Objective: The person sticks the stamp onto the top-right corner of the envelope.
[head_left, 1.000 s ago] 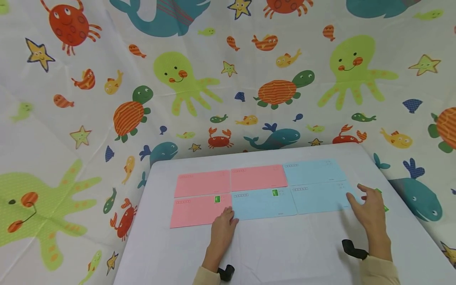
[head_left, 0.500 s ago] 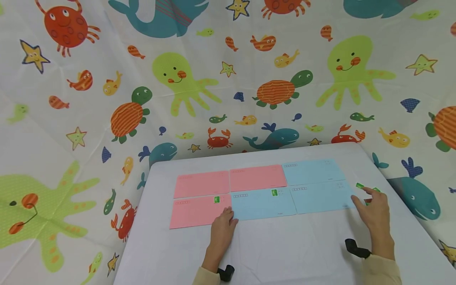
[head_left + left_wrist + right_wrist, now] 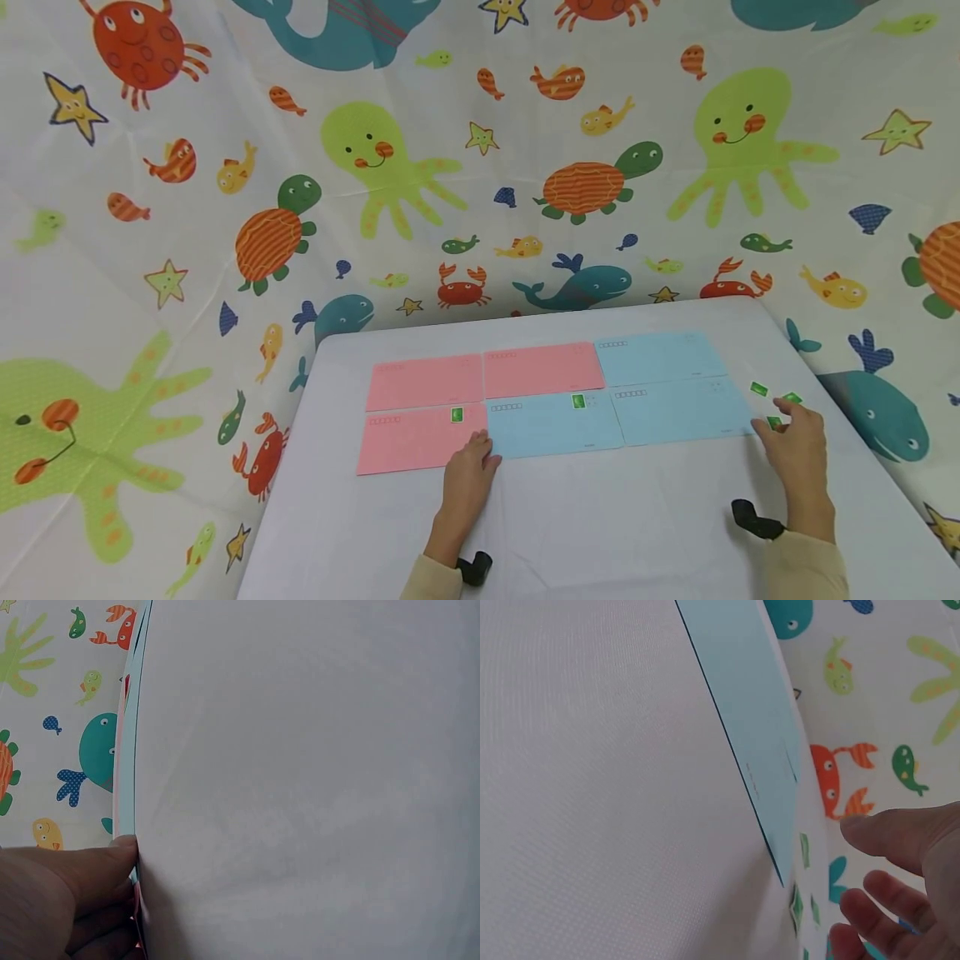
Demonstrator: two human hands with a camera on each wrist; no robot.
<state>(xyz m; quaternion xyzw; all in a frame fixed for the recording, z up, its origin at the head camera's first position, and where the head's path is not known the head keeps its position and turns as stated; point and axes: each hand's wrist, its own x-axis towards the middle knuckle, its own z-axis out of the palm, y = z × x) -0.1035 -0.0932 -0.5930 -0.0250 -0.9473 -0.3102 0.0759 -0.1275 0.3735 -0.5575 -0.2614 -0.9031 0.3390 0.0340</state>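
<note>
In the head view my left hand [image 3: 467, 483] rests at the lower right corner of the stamped pink envelope [image 3: 408, 450]. Its fingertips touch the paper near the seam with the blue envelope [image 3: 555, 433] beside it. Each of these two bears one green stamp [image 3: 457, 414]. My right hand [image 3: 798, 458] hovers over the table's right side, thumb and fingers apart with nothing between them, also seen in the right wrist view. Around its fingertips lie loose green stamps [image 3: 759, 389], partly hidden by the hand. The nearest envelope is an unstamped blue one [image 3: 682, 412].
Two more pink envelopes [image 3: 423, 383] and another blue envelope [image 3: 660, 358] form the back row. All lie flat, edge to edge, on a white-covered table [image 3: 600, 525]. Behind the table hangs a curtain [image 3: 480, 192] printed with sea animals.
My right hand has shifted right, away from the blue envelope's corner, and more loose green stamps show beside it. The left hand has stayed in place.
</note>
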